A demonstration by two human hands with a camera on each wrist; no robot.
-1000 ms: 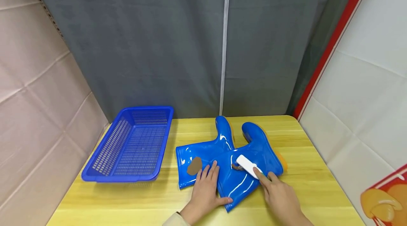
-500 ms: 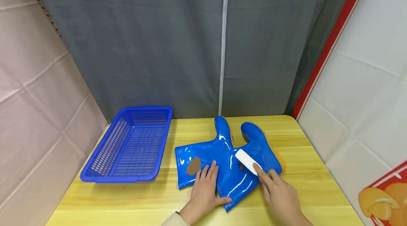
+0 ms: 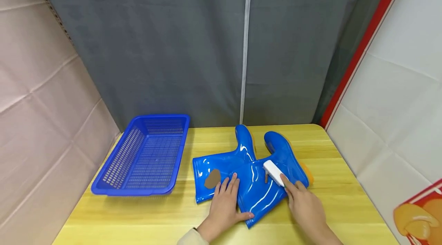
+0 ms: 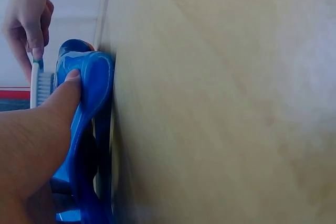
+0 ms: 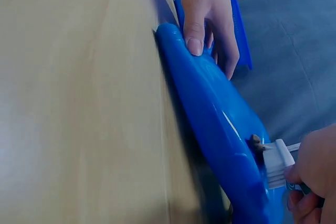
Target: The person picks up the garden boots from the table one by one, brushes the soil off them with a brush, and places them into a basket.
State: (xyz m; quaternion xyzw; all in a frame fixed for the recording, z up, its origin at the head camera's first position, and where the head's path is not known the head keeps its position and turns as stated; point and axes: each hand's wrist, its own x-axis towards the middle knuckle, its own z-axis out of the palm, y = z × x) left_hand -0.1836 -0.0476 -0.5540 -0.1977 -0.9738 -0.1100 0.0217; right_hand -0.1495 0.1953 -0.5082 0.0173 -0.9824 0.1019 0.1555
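Two shiny blue rubber boots lie on their sides, the nearer boot (image 3: 257, 197) overlapping the farther boot (image 3: 221, 160). My left hand (image 3: 225, 202) rests on them with straight fingers spread, its thumb on the nearer boot's top edge. In my right hand (image 3: 305, 206) is a white brush (image 3: 274, 172), gripped by its handle, with the index finger stretched along it. The brush's bristles (image 5: 274, 167) touch the nearer boot's shaft in the right wrist view. Beside them sticks up a small brown clump (image 5: 255, 143). A flat brown patch (image 3: 212, 178) marks the farther boot.
A blue plastic basket (image 3: 138, 192) with perforated sides stands on the left of the wooden table (image 3: 131, 222). Behind the table hangs a grey curtain (image 3: 172, 45). Pale panels close off both sides.
The brush head has shifted a little to the right and tilted, so its bristles show and the brown clump is uncovered. My left hand and the boots have kept their places.
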